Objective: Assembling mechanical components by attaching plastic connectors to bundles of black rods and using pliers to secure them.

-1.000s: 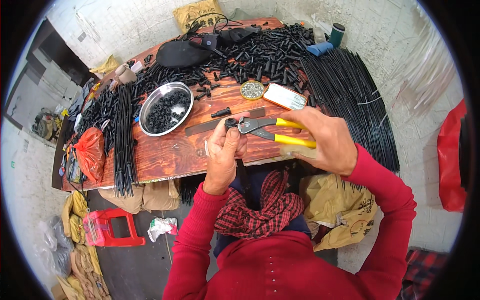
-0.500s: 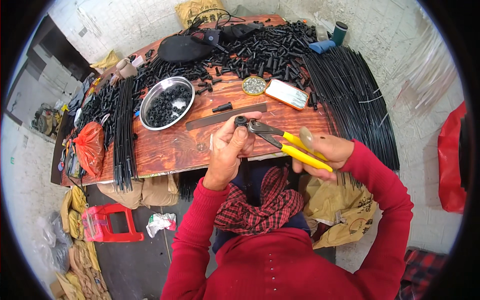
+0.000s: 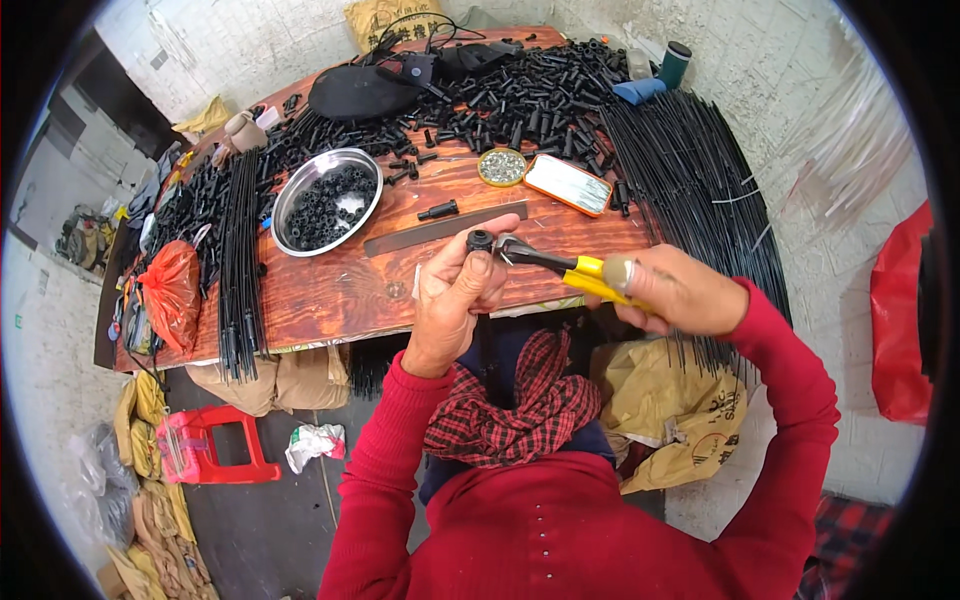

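Note:
My left hand (image 3: 448,298) is closed on a black ring-shaped plastic fitting (image 3: 480,240), its thumb pressed against the side; a dark rod shows below the fingers. My right hand (image 3: 685,290) grips end-cutting pincers (image 3: 583,276) with yellow handles squeezed together. Their dark jaws touch or nearly touch the right side of the fitting; exactly what they bite is too small to tell. On the right thumb sits a pale cover. Beyond my hands, a single black connector (image 3: 438,211) lies beside a flat brown strip (image 3: 420,237) on the wooden table (image 3: 320,295).
A steel bowl (image 3: 285,238) holds black rings. Near the middle are a round tin (image 3: 501,167) of small metal bits and an orange-rimmed tray (image 3: 567,186). Black connectors (image 3: 530,100) pile up behind. Black rods (image 3: 700,190) line the right side, another bundle (image 3: 240,260) the left.
The pincers' handles have closed together, and my right hand has rolled over them with its wrist further out. My left hand keeps the fitting in nearly the same place.

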Demonstrator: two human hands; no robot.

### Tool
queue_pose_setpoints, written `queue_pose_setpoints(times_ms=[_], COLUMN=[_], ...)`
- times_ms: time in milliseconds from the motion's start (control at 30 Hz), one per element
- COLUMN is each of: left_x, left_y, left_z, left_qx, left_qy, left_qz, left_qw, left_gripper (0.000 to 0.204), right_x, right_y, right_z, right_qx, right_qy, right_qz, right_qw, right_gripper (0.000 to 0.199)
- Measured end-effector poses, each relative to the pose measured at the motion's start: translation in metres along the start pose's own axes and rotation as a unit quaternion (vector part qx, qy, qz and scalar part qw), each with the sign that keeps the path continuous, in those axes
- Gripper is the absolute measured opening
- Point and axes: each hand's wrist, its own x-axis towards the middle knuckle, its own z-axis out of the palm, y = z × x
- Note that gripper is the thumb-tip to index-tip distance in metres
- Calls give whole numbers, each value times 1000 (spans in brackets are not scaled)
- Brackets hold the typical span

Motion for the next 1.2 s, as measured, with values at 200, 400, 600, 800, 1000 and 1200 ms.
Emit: queue_pose_setpoints(times_ms=[200, 400, 600, 800, 1000, 1200], left_x=[-3, -7, -7, -3, -4, -5], left_y=[-1, 3, 3, 0, 2, 4], left_z=[-5, -16, -21, -30, -38, -42], left_qx=[-59, -92, -98, -121, -91, -71], left_qy=[-36, -44, -21, -41, 17, 60], left_qz=[-28, -39, -19, 17, 38, 42], left_qw=[997, 994, 995, 992, 995, 995], left_gripper=[60, 65, 63, 59, 57, 57], right_x=[5, 7, 17, 21, 26, 81], right_y=[31, 14, 21, 37, 30, 52], right_z=[47, 107, 128, 94, 83, 45], right_qx=[663, 754, 696, 571, 470, 354], right_qy=[-294, -258, -206, -160, -9, 76], right_qz=[221, 117, 16, -14, -34, 72], right_qw=[652, 593, 688, 805, 882, 929], right_gripper=[85, 78, 85, 59, 48, 32])
